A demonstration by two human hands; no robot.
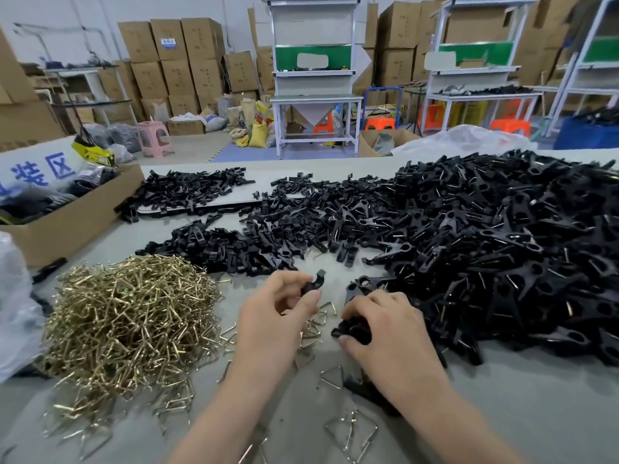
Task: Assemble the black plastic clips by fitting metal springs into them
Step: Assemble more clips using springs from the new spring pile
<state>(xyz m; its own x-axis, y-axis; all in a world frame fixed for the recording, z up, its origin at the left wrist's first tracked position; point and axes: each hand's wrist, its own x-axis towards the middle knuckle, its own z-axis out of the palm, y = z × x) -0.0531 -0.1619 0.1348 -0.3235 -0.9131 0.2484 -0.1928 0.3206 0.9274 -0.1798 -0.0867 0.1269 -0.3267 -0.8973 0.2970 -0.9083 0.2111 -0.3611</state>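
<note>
Pinching a black clip piece (313,283) between thumb and fingertips, the left hand (278,313) shows in the head view over the middle of the tabletop (519,406), toward its near edge. Just beside it, the right hand (382,326) curls its fingers round a second clip (351,329) that rests on the surface. A tangled heap of brass-coloured metal springs (127,316) lies at the left. A few loose springs (351,426) are scattered by the near edge. A large pile of black clips (485,246) fills the right side and runs back to the far edge. A cardboard box (67,222) stands at the far left corner.
</note>
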